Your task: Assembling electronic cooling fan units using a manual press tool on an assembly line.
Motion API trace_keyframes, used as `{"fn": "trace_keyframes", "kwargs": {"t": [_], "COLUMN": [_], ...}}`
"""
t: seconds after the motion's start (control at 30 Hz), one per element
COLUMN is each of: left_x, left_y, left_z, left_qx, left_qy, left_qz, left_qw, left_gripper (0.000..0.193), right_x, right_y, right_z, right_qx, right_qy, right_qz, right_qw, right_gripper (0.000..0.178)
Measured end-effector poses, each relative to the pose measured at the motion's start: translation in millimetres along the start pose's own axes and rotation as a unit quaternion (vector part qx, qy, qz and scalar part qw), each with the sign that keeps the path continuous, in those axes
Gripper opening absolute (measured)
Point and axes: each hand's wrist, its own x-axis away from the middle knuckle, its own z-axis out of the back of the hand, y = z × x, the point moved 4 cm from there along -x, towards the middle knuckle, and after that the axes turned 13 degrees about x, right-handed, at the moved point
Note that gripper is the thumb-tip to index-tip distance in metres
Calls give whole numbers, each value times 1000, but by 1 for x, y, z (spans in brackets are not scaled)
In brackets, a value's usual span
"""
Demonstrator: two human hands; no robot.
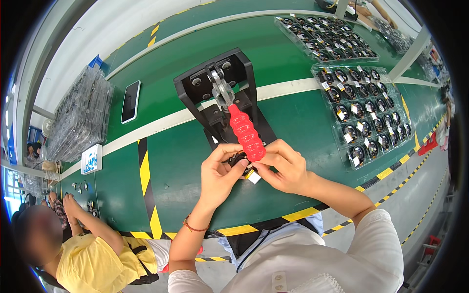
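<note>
Left hand (220,173) narrow, thumb and fingers pinching small black round part (237,158) with white tag (253,177). Right hand (286,171) narrow, fingertips at same part; firm grip, cannot tell. Part is between hands, near end of red ribbed handle (246,133) on black clamp stand (188,88). Right of hands: clear plastic tray (341,149). Far left: white-edged phone (130,101).

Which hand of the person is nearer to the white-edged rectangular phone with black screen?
Left. The left hand is right of the phone, closer to the person; the right hand is farther right.
</note>
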Motion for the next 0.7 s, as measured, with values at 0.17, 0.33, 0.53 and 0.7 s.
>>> {"fn": "trace_keyframes", "kwargs": {"t": [0.17, 0.33, 0.53, 0.7], "left_x": [3, 4, 4, 5], "left_y": [1, -3, -5, -6], "left_z": [-3, -1, 0, -2], "left_qx": [-24, -27, -44, -11], "left_qy": [-4, 20, 39, 39], "left_qz": [-40, -48, -40, -35], "left_qw": [999, 998, 997, 999], "left_gripper": [27, 23, 20, 19], "right_x": [-1, -1, -2, -1], "right_y": [-2, -3, -3, -4], "right_z": [-1, -3, -2, -2], "right_qx": [6, 21, 22, 36], "right_qy": [-26, -29, -43, -33], "right_qz": [-13, 4, 2, 17], "right_qw": [1000, 999, 999, 999], "right_gripper": [23, 26, 27, 28]}}
